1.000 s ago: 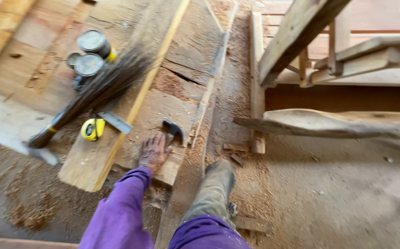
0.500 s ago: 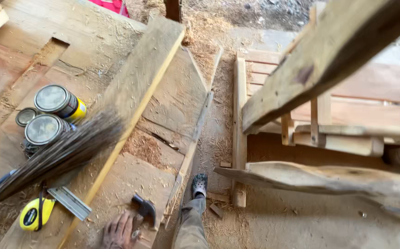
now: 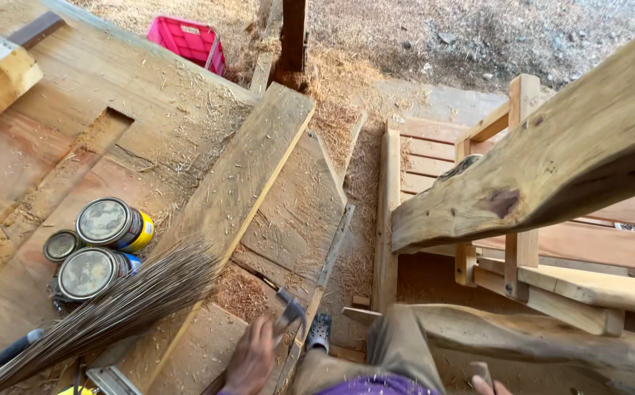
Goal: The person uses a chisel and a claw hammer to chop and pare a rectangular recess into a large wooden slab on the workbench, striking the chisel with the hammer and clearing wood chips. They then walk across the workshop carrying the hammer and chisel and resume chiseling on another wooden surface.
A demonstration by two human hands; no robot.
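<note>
Head view: left hand point(image 3: 250, 358) at bottom centre, fingers wrapped round the handle of a claw hammer point(image 3: 289, 310); dark metal head sits just above the hand, blurred, tilted toward the right. Hammer is over the lower end of a long plank point(image 3: 248, 172) that runs diagonally up to frame centre-top. Right hand point(image 3: 487, 382) barely in at the bottom edge, only fingertips showing, can't tell if open or closed. Tight on the left: straw broom point(image 3: 124, 303) lies across lower left, bristles touching three paint cans point(image 3: 98, 249); metal square point(image 3: 111, 380) at the bottom edge. Shoe point(image 3: 319, 330) just right of the hammer. Right side is crowded by a thick rough beam point(image 3: 551, 157) and a slatted wooden frame point(image 3: 471, 183). Surface: sawdust-covered boards, dirt ground above, pink crate point(image 3: 188, 40) top left.
</note>
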